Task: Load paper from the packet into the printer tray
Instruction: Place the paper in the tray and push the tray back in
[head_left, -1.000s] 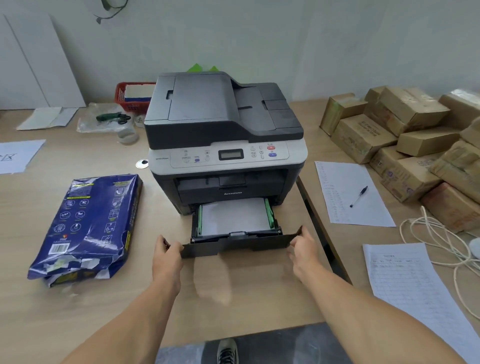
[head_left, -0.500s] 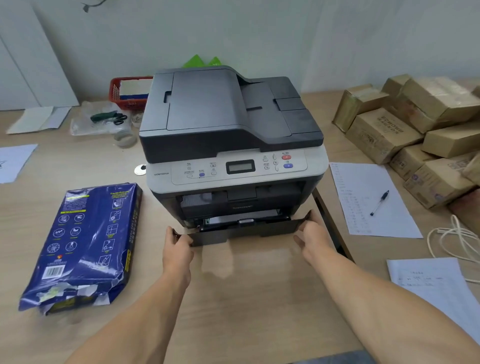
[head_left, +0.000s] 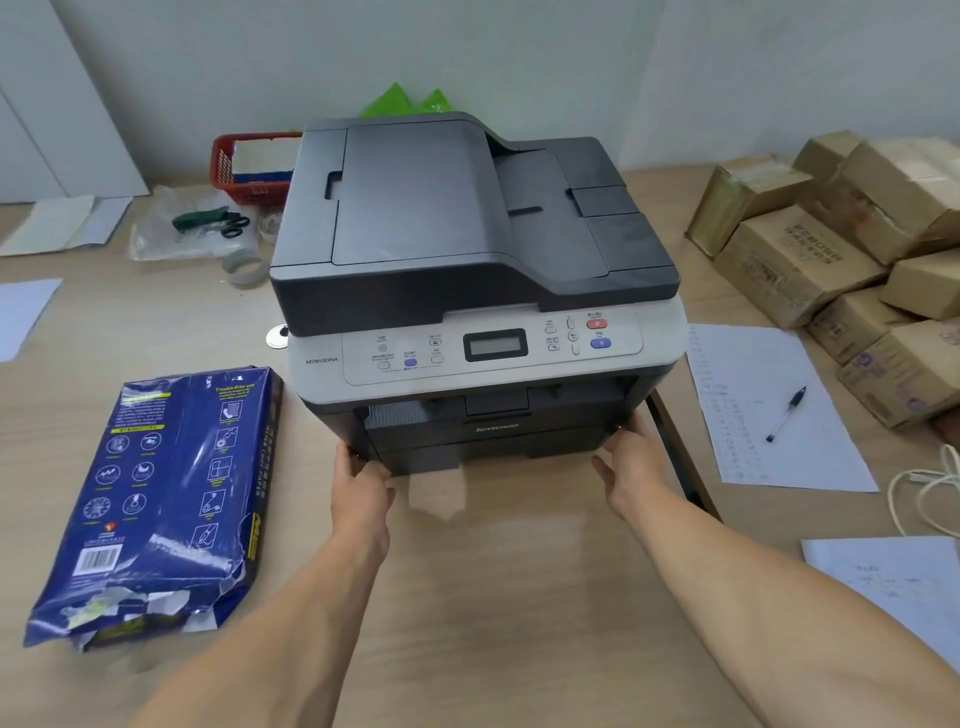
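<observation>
A: Dark grey printer (head_left: 467, 270) on wood desk (head_left: 493, 597). Tray (head_left: 488, 449)?
B: Flush w/ printer front, fully in. No paper visible inside.
A: Hands?
B: Left hand (head_left: 361, 493) at tray's left corner, right hand (head_left: 631, 467) at right corner. Fingers pressed flat, not clenched, grasping nothing.
A: Packet (head_left: 161, 499)?
B: Blue, torn open at near end, flat on desk, left of printer, apart from hands.

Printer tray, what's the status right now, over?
Both hands, left and right, flat against the tray corners, holding nothing. Tray flush in the printer. Torn-open packet lies left of it. Nothing in the way.
</observation>
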